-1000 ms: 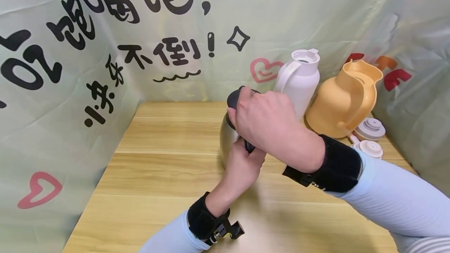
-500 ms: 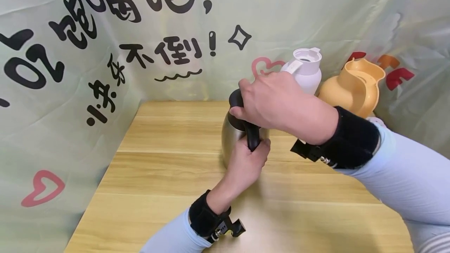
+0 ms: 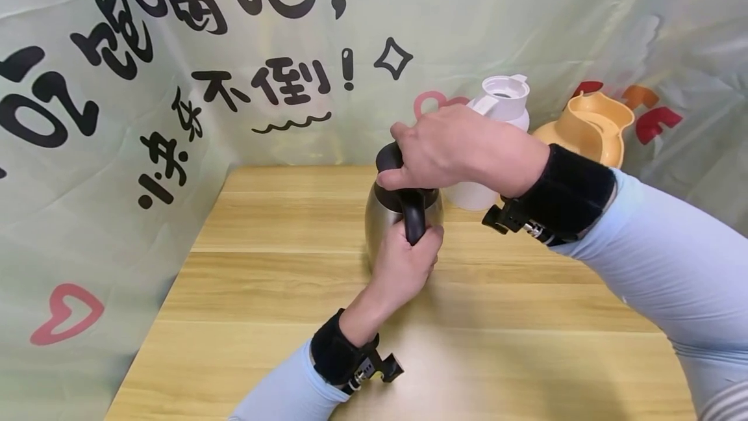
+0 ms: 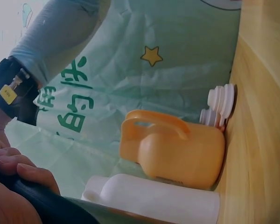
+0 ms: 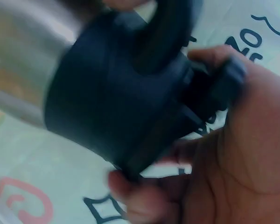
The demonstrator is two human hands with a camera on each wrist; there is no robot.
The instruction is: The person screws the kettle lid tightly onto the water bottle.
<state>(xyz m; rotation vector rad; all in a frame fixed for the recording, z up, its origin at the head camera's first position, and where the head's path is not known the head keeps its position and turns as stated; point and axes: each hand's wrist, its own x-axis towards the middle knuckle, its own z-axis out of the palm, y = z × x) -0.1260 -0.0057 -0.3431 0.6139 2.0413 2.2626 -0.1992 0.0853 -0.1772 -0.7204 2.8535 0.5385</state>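
Item: stainless-steel vacuum jug, one, upright near the middle of the table, toward the back. Black handle faces the wearer; left hand gripped round it. Black lid atop; right hand holding it from above, fingers curled about it.

Progress, as judged: lid work in hand, unfinished. Lid at the jug's mouth; whether tight or partly loosened cannot be told.

Item: white jug, behind the steel one and to its right, mouth uncovered. Item: orange jug, farther right, mouth apparently uncovered. Item: white lids, two, loose on the table beside the orange jug. These two jugs appear done if uncapping is the work, outstanding if capping is.

Edges and room: broad bare wood left of the steel jug and in front of it. Back edge near, against printed cloth. Tightest side right, with the white jug close by.
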